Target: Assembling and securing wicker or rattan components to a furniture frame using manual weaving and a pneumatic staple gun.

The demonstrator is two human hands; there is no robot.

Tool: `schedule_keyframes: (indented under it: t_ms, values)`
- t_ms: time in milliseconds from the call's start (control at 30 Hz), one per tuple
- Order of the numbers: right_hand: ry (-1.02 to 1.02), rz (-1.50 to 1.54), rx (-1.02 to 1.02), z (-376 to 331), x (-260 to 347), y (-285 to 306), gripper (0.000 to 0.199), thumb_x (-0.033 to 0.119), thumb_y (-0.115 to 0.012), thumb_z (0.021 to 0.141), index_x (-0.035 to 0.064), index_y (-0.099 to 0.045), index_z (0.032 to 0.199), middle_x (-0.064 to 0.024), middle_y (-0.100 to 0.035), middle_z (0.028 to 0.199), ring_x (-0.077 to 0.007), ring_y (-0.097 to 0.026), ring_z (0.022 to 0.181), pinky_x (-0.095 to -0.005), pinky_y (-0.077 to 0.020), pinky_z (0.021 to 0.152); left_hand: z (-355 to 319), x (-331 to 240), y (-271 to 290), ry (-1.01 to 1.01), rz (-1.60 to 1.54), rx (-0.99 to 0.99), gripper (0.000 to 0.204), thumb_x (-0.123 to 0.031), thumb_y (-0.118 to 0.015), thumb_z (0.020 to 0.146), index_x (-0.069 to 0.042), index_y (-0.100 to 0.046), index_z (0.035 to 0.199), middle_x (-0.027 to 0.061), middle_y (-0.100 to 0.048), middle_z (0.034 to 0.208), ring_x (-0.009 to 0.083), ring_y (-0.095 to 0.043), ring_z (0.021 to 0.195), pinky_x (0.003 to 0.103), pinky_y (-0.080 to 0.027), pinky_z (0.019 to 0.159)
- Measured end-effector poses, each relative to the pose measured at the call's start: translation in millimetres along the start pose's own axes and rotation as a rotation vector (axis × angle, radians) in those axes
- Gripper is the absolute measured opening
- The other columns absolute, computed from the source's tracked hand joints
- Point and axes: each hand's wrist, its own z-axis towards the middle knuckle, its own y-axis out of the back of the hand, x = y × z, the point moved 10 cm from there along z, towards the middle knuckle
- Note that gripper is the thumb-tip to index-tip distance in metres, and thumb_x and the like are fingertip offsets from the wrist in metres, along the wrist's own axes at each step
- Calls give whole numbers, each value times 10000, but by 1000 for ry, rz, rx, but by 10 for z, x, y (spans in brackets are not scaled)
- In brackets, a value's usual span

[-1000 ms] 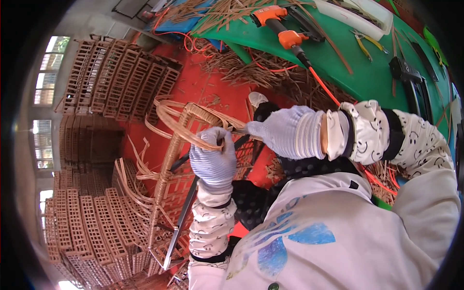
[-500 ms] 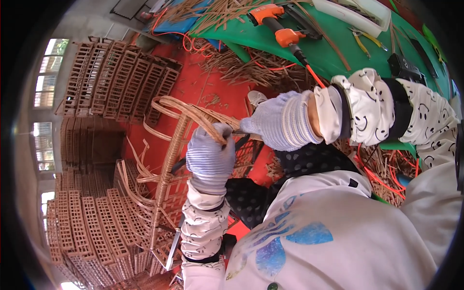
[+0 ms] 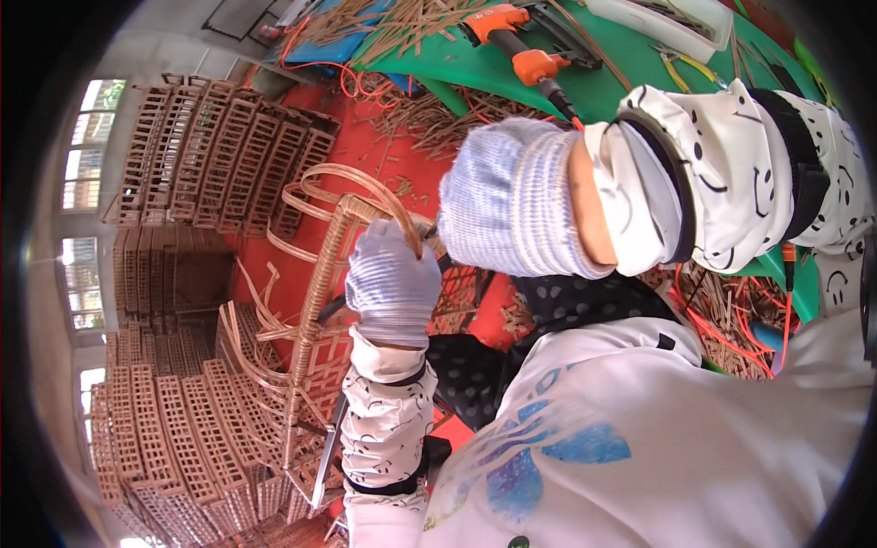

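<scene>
Right hand has risen, partly hiding scrap strips beside green table.

Bright windows at left, fisheye-bent edges

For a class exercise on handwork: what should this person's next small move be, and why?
I'd probably draw the cane strip in gently: it bows in a loose loop by the wrapped frame and meets the left hand, with the right hand close by.
</scene>
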Motion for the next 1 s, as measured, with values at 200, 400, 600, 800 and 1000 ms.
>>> schedule_keyframes:
  t_ms: [200, 400, 600, 800, 1000]
  values:
    - [-119, 28, -293, 40, -219, -12, 138, 221, -612, 648, 113, -658, 720, -82, -615, 658, -278, -622, 638, -380, -493, 525, -123, 314, 9, 76, -637, 73, 116, -71, -632, 756, -1, -627, 849, 94, -634, 754, 157, -606, 664, 276, -485, 624]
    - [-134, -7, -97, -135, -258, -266, 235, 148, -567, 703, 134, -604, 934, -101, -603, 695, -291, -629, 671, -408, -486, 511, -156, 361, 45, -49, -509, -56, 142, -60, -681, 753, 6, -631, 869, 68, -625, 738, 106, -581, 635, 231, -466, 598]
    - [-212, 181, 26, -355, -335, -443, 360, 152, -496, 790, 242, -551, 1135, -97, -575, 761, -283, -618, 608, -409, -487, 511, -158, 86, 118, -330, -95, -281, 113, -97, -696, 715, -31, -604, 710, 85, -552, 622, 219, -529, 543, 323, -411, 510]
    - [-211, 113, -131, -437, -184, -399, 354, 173, -435, 844, 272, -535, 1169, -100, -539, 750, -272, -586, 547, -394, -467, 464, -89, 483, -62, 103, -655, -101, 130, -99, -633, 791, 15, -585, 750, 23, -544, 577, 61, -455, 490, 236, -372, 459]
    - [-209, 183, -74, -393, -111, -408, 334, 167, -485, 822, 118, -512, 1151, -146, -567, 836, -293, -621, 694, -394, -511, 544, -48, 403, -52, 61, -624, -58, 184, -150, -581, 838, 22, -588, 903, 8, -588, 693, 38, -486, 608, 204, -406, 551]
